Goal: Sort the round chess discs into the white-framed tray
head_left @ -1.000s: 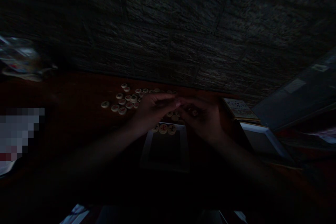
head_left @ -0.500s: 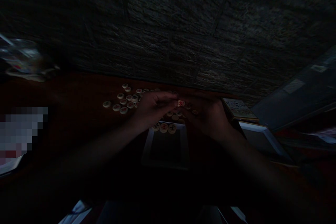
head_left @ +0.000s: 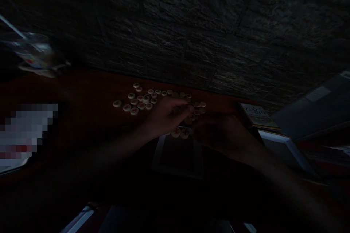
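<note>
With the middle of my head feed as the centre of the dial and twelve toward the stone wall [head_left: 177, 25], I have the left hand [head_left: 166, 114] right about the centre, reaching over the spread of discs. Its fingers are curled and its thumb lies close to the forefinger, a narrow grip; whether a disc is pinched inside, I can't tell. The right hand [head_left: 220, 134] sits at four o'clock, fingers bent toward the left one, but it is so dark down there that I can't make out how wide its grip is or whether it holds anything. Just beside its fingertips, at six, the far end of the shallow tray [head_left: 177, 154] carries a red-marked disc [head_left: 175, 132] and a black-marked disc [head_left: 185, 133], side by side. The loose discs [head_left: 133, 111] lie scattered on the reddish table [head_left: 90, 91], most toward nine and ten, and one of them is raised on others. A smaller group [head_left: 202, 105] shows past the left fingertips at three. Further out at three I see a printed box [head_left: 257, 115], with a second tray [head_left: 284, 149] just on its four o'clock side. Well apart, near ten, stands a clear cup [head_left: 41, 56] with a straw; a pixelated sheet [head_left: 26, 134] lies between eight and nine.
</note>
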Motion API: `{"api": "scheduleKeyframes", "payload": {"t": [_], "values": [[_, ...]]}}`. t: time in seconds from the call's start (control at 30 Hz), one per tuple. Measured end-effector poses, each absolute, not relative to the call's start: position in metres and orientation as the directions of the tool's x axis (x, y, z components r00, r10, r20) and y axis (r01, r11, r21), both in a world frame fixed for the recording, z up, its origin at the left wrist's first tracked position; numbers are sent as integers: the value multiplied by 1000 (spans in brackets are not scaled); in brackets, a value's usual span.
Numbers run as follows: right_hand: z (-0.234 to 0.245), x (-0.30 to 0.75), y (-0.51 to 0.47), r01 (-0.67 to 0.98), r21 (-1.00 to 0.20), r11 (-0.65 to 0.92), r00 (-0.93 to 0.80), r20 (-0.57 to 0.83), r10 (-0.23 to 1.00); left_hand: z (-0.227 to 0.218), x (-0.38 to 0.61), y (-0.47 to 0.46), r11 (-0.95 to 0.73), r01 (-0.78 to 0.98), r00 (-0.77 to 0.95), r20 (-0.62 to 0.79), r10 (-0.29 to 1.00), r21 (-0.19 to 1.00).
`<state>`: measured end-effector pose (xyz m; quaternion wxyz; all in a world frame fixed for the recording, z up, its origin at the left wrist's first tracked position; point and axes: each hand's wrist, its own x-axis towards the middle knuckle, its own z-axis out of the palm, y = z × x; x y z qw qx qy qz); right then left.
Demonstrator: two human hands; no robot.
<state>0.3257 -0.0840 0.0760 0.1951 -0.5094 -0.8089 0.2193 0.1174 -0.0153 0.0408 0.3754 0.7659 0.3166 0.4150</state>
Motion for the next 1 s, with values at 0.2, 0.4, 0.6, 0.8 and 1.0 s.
{"api": "scheduleKeyframes", "payload": {"t": [0.2, 0.4, 0.6, 0.8, 1.0], "values": [[67, 325, -84, 752, -490, 442, -441, 126, 889, 39, 118, -14, -473, 154, 426, 374, 824, 867], [64, 319, -85, 773, -394, 497, -480, 150, 864, 39, 117, -13, -479, 178, 427, 371, 825, 859], [67, 317, -89, 794, -356, 493, -464, 169, 870, 39, 117, -12, -517, 202, 439, 395, 807, 832], [66, 313, -88, 786, -332, 521, -504, 144, 852, 40, 116, -9, -513, 178, 393, 418, 819, 840], [67, 310, -88, 802, -325, 501, -495, 107, 862, 40, 112, -2, -547, 178, 335, 473, 815, 818]]}}
